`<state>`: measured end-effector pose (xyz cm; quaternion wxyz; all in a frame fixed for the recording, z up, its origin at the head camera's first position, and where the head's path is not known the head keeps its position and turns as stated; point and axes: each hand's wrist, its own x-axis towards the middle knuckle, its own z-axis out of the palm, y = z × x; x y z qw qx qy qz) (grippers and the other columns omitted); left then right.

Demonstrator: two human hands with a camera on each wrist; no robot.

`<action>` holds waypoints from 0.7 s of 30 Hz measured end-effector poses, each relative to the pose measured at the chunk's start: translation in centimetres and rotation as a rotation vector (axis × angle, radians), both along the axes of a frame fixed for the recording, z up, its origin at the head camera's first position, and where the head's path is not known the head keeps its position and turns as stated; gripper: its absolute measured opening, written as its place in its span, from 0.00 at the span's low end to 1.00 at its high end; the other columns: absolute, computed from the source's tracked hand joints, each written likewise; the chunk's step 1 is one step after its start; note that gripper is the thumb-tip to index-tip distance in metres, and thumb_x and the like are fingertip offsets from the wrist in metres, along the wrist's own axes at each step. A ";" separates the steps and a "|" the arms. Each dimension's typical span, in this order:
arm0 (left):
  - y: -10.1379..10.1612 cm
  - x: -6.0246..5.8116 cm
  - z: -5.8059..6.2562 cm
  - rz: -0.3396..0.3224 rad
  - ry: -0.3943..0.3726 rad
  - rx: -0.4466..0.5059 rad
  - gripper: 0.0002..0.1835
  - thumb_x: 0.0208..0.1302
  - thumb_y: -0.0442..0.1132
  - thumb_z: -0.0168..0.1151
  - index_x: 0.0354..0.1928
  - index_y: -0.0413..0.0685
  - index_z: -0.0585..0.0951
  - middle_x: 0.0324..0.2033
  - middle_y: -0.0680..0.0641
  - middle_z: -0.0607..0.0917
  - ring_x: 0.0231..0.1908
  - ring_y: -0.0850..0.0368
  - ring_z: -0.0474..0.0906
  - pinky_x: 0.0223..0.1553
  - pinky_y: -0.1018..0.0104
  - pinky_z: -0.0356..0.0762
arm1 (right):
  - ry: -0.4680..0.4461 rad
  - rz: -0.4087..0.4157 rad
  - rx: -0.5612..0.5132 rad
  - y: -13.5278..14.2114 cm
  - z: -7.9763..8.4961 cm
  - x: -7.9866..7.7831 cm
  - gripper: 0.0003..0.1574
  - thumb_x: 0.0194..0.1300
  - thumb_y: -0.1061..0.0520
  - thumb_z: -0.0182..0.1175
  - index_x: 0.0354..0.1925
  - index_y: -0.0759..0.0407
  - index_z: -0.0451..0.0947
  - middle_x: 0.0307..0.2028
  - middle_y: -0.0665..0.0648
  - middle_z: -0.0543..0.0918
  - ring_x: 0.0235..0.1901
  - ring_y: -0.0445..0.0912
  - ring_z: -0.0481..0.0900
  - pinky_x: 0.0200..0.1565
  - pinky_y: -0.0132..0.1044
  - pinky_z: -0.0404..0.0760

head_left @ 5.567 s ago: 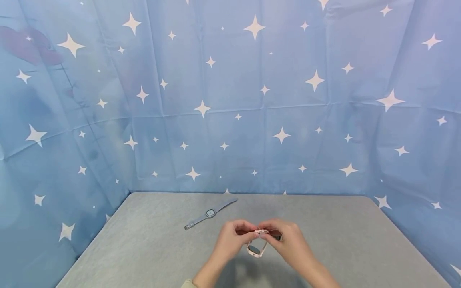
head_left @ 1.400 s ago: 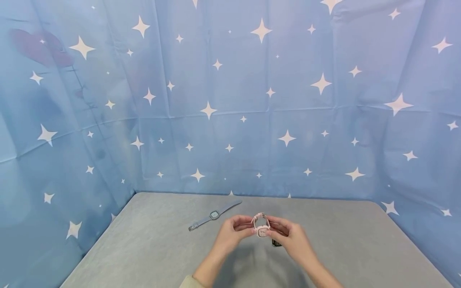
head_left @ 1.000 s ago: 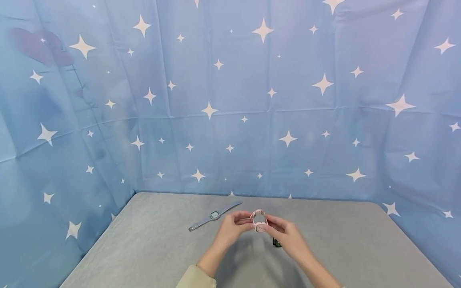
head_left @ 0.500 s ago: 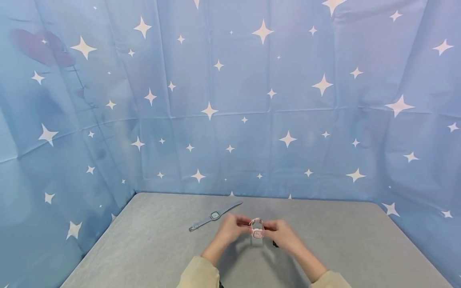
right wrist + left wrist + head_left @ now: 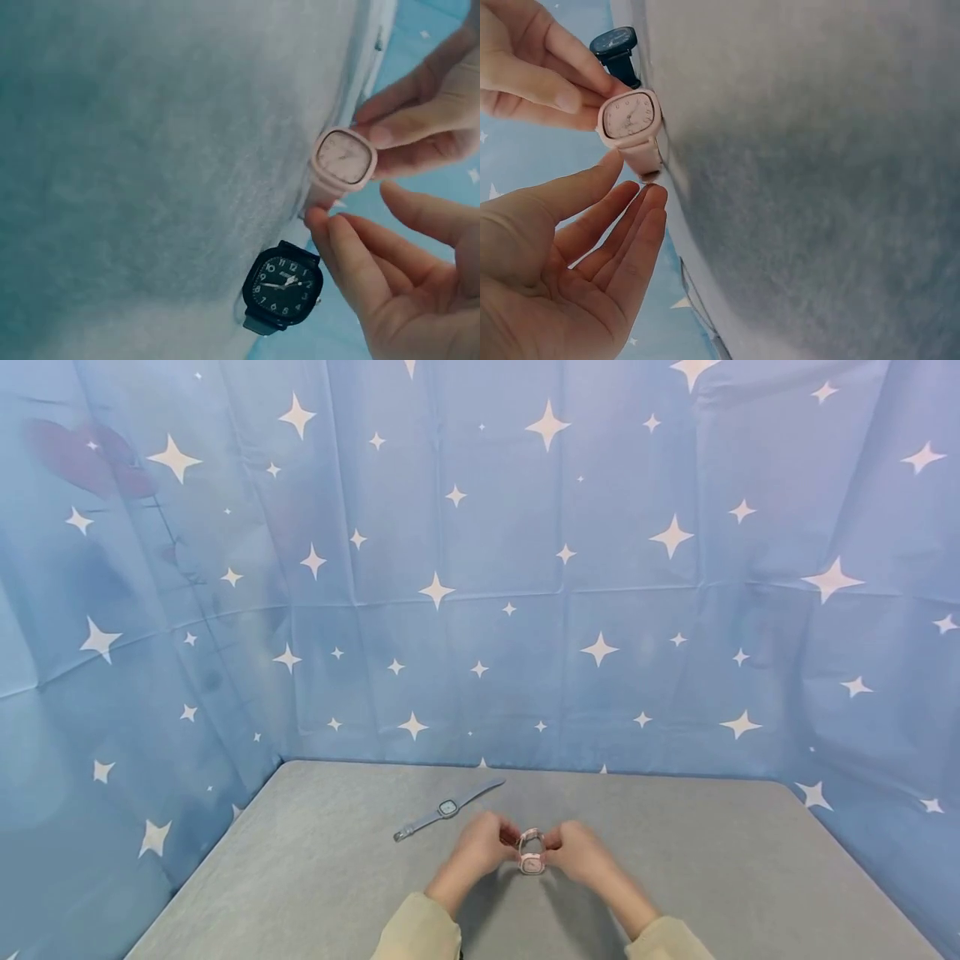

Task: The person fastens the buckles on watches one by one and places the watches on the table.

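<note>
A pink wristwatch [image 5: 532, 863] stands at the middle of the grey table, its strap closed into a loop and its dial toward me. From the left, my left hand [image 5: 480, 843] holds its side; my right hand [image 5: 581, 853] holds the other side. In the left wrist view, the left thumb meets the pink case [image 5: 630, 118] and the fingertips [image 5: 654, 193] lie by the strap. The right wrist view shows the right fingertips [image 5: 318, 219] at the strap, the thumb slightly apart. A black wristwatch [image 5: 283, 285] sits close to the right hand, hidden in the head view.
A grey-blue wristwatch [image 5: 447, 809] lies stretched out flat on the table [image 5: 337, 877], left of and behind the hands. Behind the table's far edge hangs a blue curtain [image 5: 480, 635] with white stars.
Earlier both hands worked at the pink watch's strap; then the watch was turned dial forward. It has since come down toward the table and slightly left, and the right hand now covers the black watch.
</note>
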<state>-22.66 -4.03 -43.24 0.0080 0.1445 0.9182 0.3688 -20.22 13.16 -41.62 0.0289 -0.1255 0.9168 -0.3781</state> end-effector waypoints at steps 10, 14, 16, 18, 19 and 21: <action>0.2 0.5 0.3 0.055 0.068 -0.138 0.04 0.54 0.35 0.75 0.32 0.46 0.89 0.27 0.52 0.87 0.27 0.62 0.78 0.29 0.69 0.76 | 0.108 -0.101 0.195 -1.1 -0.2 -0.2 0.22 0.58 0.64 0.68 0.12 0.57 0.73 0.12 0.44 0.61 0.16 0.39 0.57 0.22 0.31 0.56; 0.1 0.4 0.1 0.058 0.079 -0.136 0.03 0.53 0.35 0.76 0.30 0.46 0.89 0.25 0.52 0.88 0.25 0.62 0.78 0.27 0.70 0.75 | 0.155 -0.102 0.241 -1.4 -0.1 -0.1 0.19 0.56 0.64 0.71 0.12 0.59 0.77 0.11 0.43 0.62 0.16 0.39 0.58 0.21 0.30 0.57; 0.1 0.4 -0.1 0.059 0.083 -0.132 0.04 0.52 0.35 0.76 0.30 0.47 0.89 0.25 0.52 0.88 0.25 0.62 0.79 0.27 0.70 0.75 | 0.175 -0.102 0.253 -1.4 0.0 -0.1 0.19 0.54 0.63 0.71 0.11 0.59 0.77 0.10 0.43 0.63 0.16 0.39 0.58 0.21 0.30 0.57; 0.1 0.4 -0.2 0.059 0.087 -0.134 0.04 0.52 0.36 0.76 0.31 0.47 0.90 0.26 0.52 0.89 0.26 0.62 0.80 0.28 0.70 0.75 | 0.184 -0.103 0.262 -1.5 0.1 -0.1 0.19 0.54 0.63 0.72 0.11 0.59 0.78 0.10 0.42 0.63 0.16 0.39 0.58 0.21 0.30 0.57; 0.1 0.3 -0.2 0.061 0.089 -0.132 0.04 0.52 0.36 0.76 0.31 0.48 0.90 0.26 0.52 0.89 0.26 0.62 0.80 0.28 0.71 0.75 | 0.191 -0.104 0.267 -1.4 0.1 -0.1 0.19 0.53 0.63 0.72 0.11 0.58 0.78 0.10 0.42 0.63 0.16 0.39 0.58 0.21 0.29 0.57; 0.2 0.3 -0.3 0.062 0.091 -0.134 0.05 0.52 0.36 0.76 0.32 0.49 0.90 0.27 0.53 0.89 0.27 0.62 0.80 0.28 0.70 0.74 | 0.184 -0.107 0.267 -1.4 0.1 -0.2 0.20 0.53 0.64 0.72 0.11 0.58 0.77 0.09 0.42 0.62 0.15 0.39 0.57 0.21 0.29 0.56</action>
